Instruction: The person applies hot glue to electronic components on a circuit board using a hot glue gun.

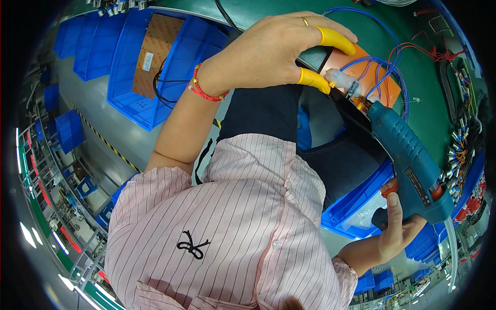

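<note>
My right hand is wrapped round the handle of a teal hot glue gun, a finger at its orange trigger. A clear glue stick trails from the gun's rear. The nozzle points at the corner of an orange panel with a dark edge. My left hand, yellow finger cots on thumb and forefinger, steadies this piece with those two digits spread across it. By the thumb tip sits a lump of whitish translucent material. Blue wires loop out from beside it.
The green work table carries red wires and bundled metal-ended parts at the right. Blue bins stand left; one bin holds a brown carton. Another blue bin is below the table edge, near my legs.
</note>
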`<action>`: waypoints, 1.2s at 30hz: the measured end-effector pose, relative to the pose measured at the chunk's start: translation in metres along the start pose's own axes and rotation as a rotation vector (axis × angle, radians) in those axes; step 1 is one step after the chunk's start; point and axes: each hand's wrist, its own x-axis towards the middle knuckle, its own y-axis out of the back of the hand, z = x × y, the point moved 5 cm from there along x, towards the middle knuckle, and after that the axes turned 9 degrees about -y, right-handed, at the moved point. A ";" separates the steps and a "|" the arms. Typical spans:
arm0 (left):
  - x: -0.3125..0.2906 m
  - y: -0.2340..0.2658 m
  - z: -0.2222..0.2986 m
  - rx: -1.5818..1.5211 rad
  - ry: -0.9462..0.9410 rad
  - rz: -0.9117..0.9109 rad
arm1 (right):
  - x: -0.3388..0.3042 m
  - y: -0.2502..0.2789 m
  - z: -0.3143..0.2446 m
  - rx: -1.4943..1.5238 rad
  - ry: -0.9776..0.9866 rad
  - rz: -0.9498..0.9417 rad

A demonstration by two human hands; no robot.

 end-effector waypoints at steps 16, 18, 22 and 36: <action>0.001 0.001 0.001 -0.020 0.008 -0.007 | -0.005 0.010 0.002 0.001 -0.051 0.027; 0.000 -0.001 0.000 -0.008 0.000 -0.003 | -0.005 0.010 0.001 -0.013 -0.041 0.053; 0.000 0.001 0.000 -0.016 0.001 -0.003 | -0.006 0.010 0.000 -0.043 -0.035 0.016; -0.001 -0.001 -0.001 0.002 0.002 -0.003 | -0.006 0.006 -0.003 0.000 -0.003 0.090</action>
